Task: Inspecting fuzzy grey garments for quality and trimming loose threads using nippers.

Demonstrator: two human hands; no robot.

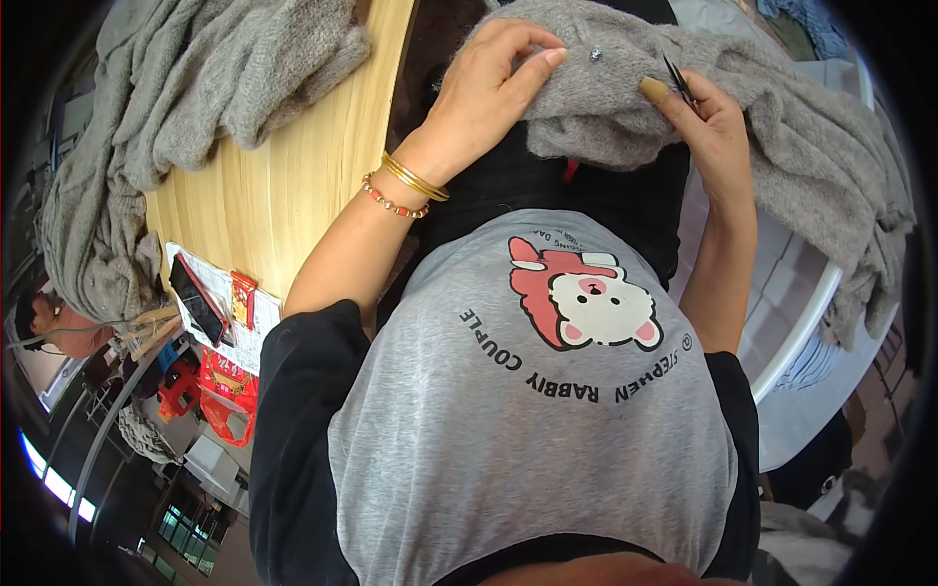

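A fluffy grey knitted garment point(606, 107) lies bunched over my lap, with a small shiny bead-like piece point(596, 54) on it. My left hand point(498, 83) rests on the knit just left of this piece, its thumb and forefinger tips pinched together. Whatever may be between them is too small to see. To the right, my right hand point(713, 122) holds a small dark pointed tool point(681, 83), like thread snips or tweezers. The tool's tip points up and left over the garment, and its lower part is hidden in my fingers.
More grey knitwear point(254, 68) is piled on the wooden table point(293, 186) at my left. A phone point(198, 298) lies on papers there, near a red packet point(242, 293). On my right stands a white tub point(801, 332), with knitwear draped over its rim. Another person point(73, 327) is at the far left.
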